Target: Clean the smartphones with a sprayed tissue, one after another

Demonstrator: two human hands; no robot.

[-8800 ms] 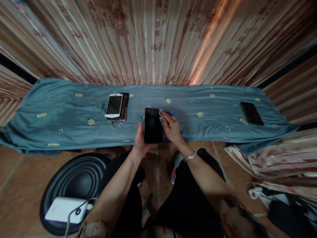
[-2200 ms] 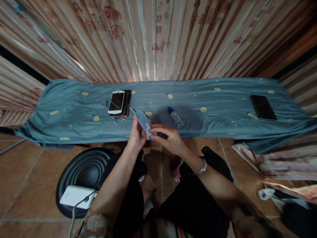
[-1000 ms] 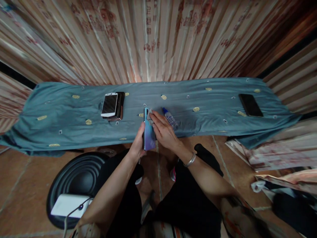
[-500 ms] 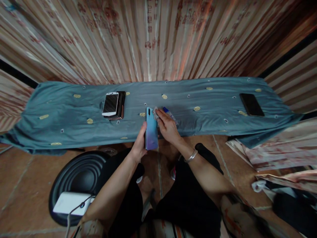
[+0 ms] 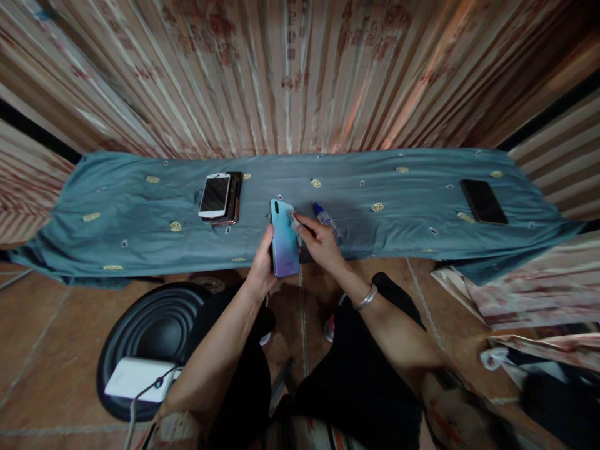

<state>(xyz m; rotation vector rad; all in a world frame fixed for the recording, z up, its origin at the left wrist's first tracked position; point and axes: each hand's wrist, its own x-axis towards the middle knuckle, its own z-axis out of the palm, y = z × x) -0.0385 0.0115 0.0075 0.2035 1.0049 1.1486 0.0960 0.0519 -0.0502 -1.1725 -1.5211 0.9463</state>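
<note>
a: two hands are working one item. the left hand [image 5: 263,270] is gripping a gradient-backed phone [image 5: 284,239] along its left edge, fingers wrapped behind it, thumb lying up the side.

b: and its lie?

a: long axis is running away from the person, camera end far, tilted a little left. the phone is hanging just over the near edge of the teal cloth [image 5: 140,237], between the two hands, back facing up.

b: the other hand?

a: the right hand [image 5: 321,245] is pinching a small pale wipe [image 5: 295,220] and pressing it against the phone's upper right edge. so the right hand is touching the far end, the left is bearing the near half.

b: materials?

a: the phone's back is glossy, blue fading to violet, flat slab with rounded corners. the wipe is soft and crumpled, mostly hidden under the fingertips. the cloth is matte, lightly wrinkled, dotted with yellow ovals.

b: neighbours?

a: a small clear bottle with a blue cap [image 5: 327,220] is lying on its side just beside the right hand. a stack of phones [image 5: 220,198], white one on top, is sitting to the left, apart. a black phone [image 5: 484,201] is lying well apart at the far right. a silver bangle [image 5: 366,297] is circling the right wrist.
</note>
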